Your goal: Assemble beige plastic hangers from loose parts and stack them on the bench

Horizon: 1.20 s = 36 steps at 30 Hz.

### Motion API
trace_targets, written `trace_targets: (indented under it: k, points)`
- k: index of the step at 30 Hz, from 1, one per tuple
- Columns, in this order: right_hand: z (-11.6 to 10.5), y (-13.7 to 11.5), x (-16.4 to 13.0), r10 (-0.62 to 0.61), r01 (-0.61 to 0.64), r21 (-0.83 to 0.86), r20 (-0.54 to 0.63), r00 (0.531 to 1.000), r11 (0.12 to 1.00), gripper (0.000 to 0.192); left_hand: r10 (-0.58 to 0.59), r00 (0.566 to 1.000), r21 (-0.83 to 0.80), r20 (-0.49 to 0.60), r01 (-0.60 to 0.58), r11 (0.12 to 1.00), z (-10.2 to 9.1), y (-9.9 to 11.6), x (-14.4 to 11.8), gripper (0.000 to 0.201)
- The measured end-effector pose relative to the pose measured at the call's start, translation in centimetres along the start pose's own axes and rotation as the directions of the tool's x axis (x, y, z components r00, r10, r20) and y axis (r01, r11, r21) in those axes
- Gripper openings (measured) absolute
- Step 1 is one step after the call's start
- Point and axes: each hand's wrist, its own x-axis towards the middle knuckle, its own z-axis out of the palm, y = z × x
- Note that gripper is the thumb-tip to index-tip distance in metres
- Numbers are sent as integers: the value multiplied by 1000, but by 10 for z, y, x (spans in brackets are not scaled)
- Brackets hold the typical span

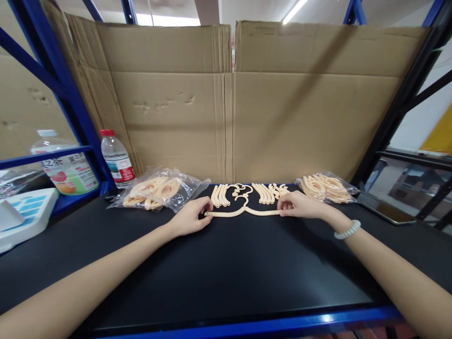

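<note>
Head view shows a pale plastic hanger (243, 213) lying flat on the black bench top (226, 268), its long axis running straight across from one hand to the other. The left hand (190, 217) pinches its left tip, fingers closed on it; the right hand (296, 205) closes on the right tip in the same way. Both hands sit equally near, one at each end. Just beyond the hands lie loose hanger parts (261, 192). Further left of the left hand is a bag of hangers (158, 190), and beyond the right hand a second bag (325, 186).

Both hands (190, 217) (298, 205) pinch one hanger's (243, 213) ends.
</note>
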Motion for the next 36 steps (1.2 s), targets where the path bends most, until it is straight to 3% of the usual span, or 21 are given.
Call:
trace_targets:
  k: [29, 36]
  points:
    - [2, 0, -1, 11, -11, 37, 19, 1000, 999, 8, 16, 1000, 10, 3, -17, 1000, 1, -4, 0, 7]
    - [-3, -1, -2, -21, 18, -88, -31, 999, 996, 14, -84, 995, -93, -53, 79, 992, -2, -6, 5, 12]
